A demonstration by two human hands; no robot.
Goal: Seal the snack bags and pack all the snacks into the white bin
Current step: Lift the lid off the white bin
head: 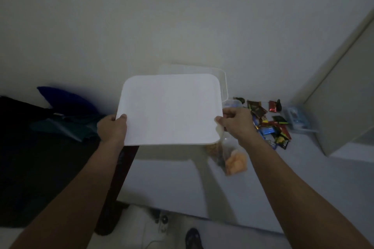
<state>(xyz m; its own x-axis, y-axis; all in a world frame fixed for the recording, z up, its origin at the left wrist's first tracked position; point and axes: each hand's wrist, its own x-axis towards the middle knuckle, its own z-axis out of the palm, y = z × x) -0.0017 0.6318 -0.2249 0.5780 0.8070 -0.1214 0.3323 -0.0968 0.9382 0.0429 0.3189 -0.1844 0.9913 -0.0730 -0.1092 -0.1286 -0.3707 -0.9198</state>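
From the head camera you are looking down along both bare forearms at a white lid (170, 109), which you hold up flat in front of you. Your left hand (112, 128) grips the lid's near left edge, thumb curled over the top face and the other fingers hidden beneath it. Your right hand (235, 121) pinches the near right edge, thumb on top and fingers curled round the rim.

Behind and partly hidden by the lid, the white bin (221, 81) stands on the pale table (172, 184), close to the wall; only its far rim and right side show past the lid.

Just below your right hand, clear snack bags (228, 155) lie on the table, one with orange pieces inside and another with darker contents. You cannot tell from here whether these bags are sealed.

To the right of that hand, a loose heap of small wrapped snacks (269, 125) in red, black, blue and yellow wrappers lies spread on the table, apart from the bin. Beyond the heap sits a pale blue packet (296, 117), near a light cabinet side (344, 97).

To the left, dark cloth (64, 123) and something blue (60, 97) lie in shadow. A dark shoe (193, 237) shows on the floor at the bottom edge.
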